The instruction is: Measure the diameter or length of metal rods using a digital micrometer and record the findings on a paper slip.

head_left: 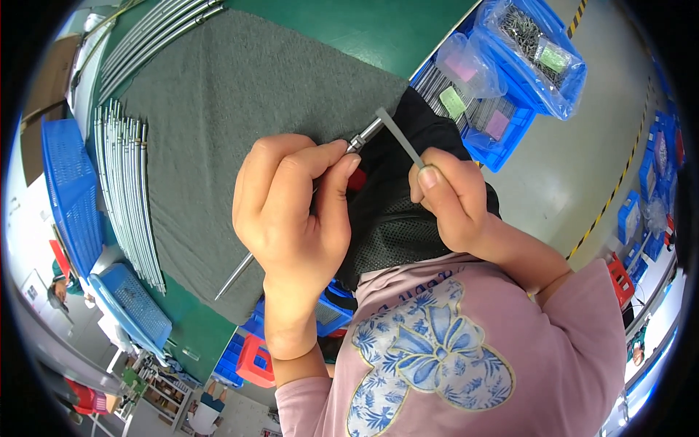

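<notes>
My left hand (291,207) is closed around a slim metal rod (234,277), pinching it by the stepped collar near its upper end. The rod slants from lower left to upper right, and its middle is hidden behind my fingers. In my right hand (455,197) a thin flat grey strip (402,138), like a small file or abrasive stick, is gripped between thumb and fingers. The strip's far end lies against the tip of the rod. Both hands are over the edge of the grey cloth (218,87) and my dark lap.
Rows of metal rods (127,197) lie along the left of the green table (349,33), with more rods (156,33) at the far left. Blue baskets (69,189) stand beyond. At the right are a blue bin (575,95) of small metal parts and another (502,149) of thin rods.
</notes>
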{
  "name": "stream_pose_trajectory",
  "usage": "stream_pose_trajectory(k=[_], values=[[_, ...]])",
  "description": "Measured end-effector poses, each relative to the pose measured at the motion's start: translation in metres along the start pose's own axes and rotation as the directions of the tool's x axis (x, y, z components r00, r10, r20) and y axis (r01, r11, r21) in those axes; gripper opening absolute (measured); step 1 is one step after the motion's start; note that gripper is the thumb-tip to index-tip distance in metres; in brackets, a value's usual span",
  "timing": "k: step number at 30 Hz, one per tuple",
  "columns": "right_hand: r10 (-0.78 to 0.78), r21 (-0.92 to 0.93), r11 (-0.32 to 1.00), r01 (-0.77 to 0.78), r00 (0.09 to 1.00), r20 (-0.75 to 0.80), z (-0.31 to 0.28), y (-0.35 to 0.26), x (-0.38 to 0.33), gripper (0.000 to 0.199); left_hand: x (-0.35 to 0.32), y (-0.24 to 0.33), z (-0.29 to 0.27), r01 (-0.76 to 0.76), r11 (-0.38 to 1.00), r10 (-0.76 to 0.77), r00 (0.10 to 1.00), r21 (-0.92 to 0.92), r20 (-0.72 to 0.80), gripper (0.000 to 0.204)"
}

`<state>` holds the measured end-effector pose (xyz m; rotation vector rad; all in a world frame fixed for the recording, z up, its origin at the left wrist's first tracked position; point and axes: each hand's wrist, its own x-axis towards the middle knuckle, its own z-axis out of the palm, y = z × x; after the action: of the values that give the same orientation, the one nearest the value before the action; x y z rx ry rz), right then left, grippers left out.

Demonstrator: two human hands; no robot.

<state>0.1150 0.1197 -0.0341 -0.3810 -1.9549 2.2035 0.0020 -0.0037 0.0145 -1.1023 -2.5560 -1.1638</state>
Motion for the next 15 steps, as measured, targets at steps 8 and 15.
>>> stream_pose_trajectory(k=[8,15], values=[[-0.204,-0.120,0.975,0.188,0.968,-0.143,0.012,-0.028,0.033,0.009,-0.001,0.000,-0.001,-0.003,1.000,0.002,1.000,-0.017,-0.015,0.014],[-0.389,-0.394,0.842,0.368,0.921,0.027,0.001,-0.006,0.017,0.019,-0.003,-0.005,0.002,-0.027,0.999,0.024,0.998,-0.043,-0.053,0.014]])
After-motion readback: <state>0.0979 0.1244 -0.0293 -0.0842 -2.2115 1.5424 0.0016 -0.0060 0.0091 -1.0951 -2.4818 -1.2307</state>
